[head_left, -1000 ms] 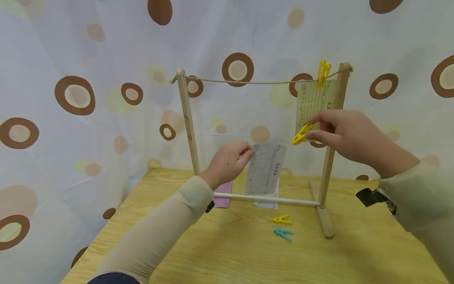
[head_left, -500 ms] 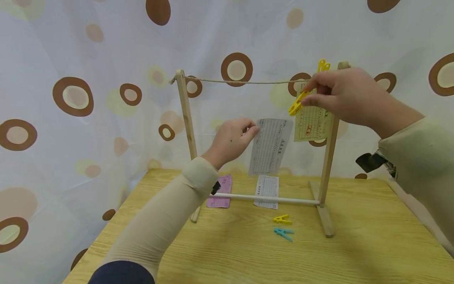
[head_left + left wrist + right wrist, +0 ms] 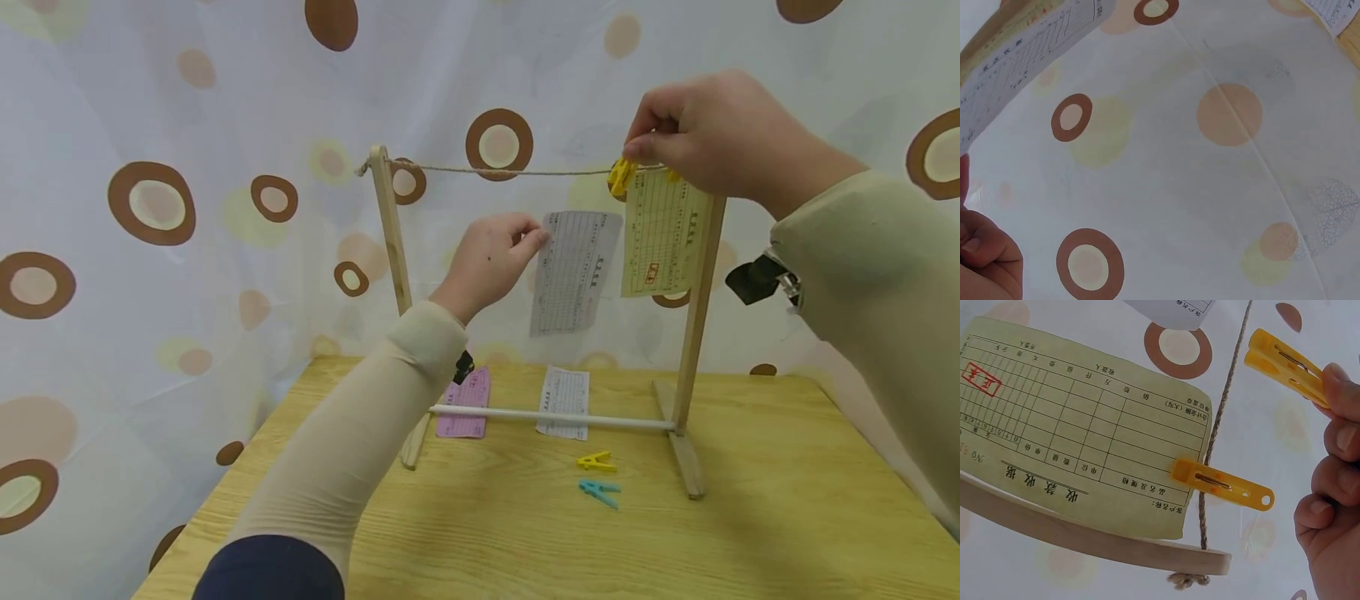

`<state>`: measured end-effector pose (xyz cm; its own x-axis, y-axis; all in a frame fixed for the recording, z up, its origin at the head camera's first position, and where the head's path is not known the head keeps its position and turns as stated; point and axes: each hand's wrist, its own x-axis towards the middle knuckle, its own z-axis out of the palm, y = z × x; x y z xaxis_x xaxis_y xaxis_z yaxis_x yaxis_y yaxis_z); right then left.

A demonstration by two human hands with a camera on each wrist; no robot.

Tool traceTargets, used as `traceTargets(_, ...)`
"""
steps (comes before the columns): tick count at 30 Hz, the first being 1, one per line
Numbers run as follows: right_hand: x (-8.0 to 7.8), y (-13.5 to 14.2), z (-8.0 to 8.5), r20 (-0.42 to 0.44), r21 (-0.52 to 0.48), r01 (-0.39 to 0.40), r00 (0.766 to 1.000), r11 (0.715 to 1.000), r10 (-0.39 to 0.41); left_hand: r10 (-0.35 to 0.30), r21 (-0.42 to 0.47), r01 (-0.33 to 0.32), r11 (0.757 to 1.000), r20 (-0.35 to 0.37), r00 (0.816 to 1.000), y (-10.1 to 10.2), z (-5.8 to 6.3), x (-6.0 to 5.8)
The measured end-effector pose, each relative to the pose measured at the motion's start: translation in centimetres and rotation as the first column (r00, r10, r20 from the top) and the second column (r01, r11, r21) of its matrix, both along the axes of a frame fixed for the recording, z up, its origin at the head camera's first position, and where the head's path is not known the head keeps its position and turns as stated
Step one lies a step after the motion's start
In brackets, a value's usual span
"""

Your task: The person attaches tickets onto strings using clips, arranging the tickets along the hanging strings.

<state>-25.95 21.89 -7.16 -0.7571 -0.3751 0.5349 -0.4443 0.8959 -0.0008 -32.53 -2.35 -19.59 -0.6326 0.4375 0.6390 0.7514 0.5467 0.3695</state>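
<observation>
My left hand (image 3: pixel 495 258) pinches a white printed receipt slip (image 3: pixel 576 271) by its upper left corner, and the slip hangs below the rope (image 3: pixel 510 172). Up at the right, my right hand (image 3: pixel 705 133) pinches a yellow clothespin (image 3: pixel 621 177) close to the rope. In the right wrist view that clothespin (image 3: pixel 1285 365) points its jaws toward the rope, apart from it. A yellowish receipt (image 3: pixel 1085 425) hangs from the rope by another yellow clothespin (image 3: pixel 1222 484), beside the right post. The white slip's lower edge (image 3: pixel 1175 312) shows at the top there.
A wooden frame's left post (image 3: pixel 392 233), right post (image 3: pixel 696 325) and white crossbar (image 3: pixel 510 413) stand on the table (image 3: pixel 480 533). Behind the bar lie a pink slip (image 3: pixel 463 421) and a white slip (image 3: pixel 564 392). A yellow clothespin (image 3: pixel 596 461) and a blue clothespin (image 3: pixel 598 492) lie in front.
Both hands have risen: the left lifts the white slip from near the crossbar toward the rope, and the right brings the yellow clothespin up to rope height.
</observation>
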Motion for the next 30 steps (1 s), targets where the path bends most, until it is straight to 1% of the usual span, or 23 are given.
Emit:
traceTargets(6,-1.2,-0.6,0.7,-0.012,-0.006,0.011,1.000,1.000,-0.011,0.015,0.046,-0.016,0.999,0.031,0.999,0.5,0.8,-0.7)
traceTargets(8,-1.7,-0.7,0.8,0.006,-0.025,0.023,1.000,0.999,-0.022,0.016,0.055,-0.019,0.998,0.041,0.999,0.7,1.0,-0.9)
traceTargets(11,-2.3,-1.0,0.8,0.046,-0.052,0.045,0.998,0.998,-0.042,0.032,0.061,-0.037,0.997,0.076,0.997,1.0,1.1,-1.2)
traceTargets(16,-3.2,-1.4,0.7,0.136,-0.077,0.074,0.989,0.994,-0.063,0.064,0.056,-0.070,0.996,0.112,0.992,1.4,1.3,-1.6)
traceTargets(24,-3.5,-1.7,0.4,0.173,-0.014,0.065,0.983,0.998,-0.062,0.055,0.073,-0.064,0.995,0.122,0.991,1.5,1.8,-1.7)
traceTargets(28,-3.4,-1.7,0.2,0.199,0.019,0.082,0.976,0.996,-0.084,0.049,0.060,-0.058,0.996,0.139,0.989,1.5,1.9,-1.7)
traceTargets(30,-3.2,-1.7,0.1,0.190,0.053,0.092,0.977,0.994,-0.100,0.046,0.049,-0.054,0.997,0.142,0.989,1.6,2.0,-1.8)
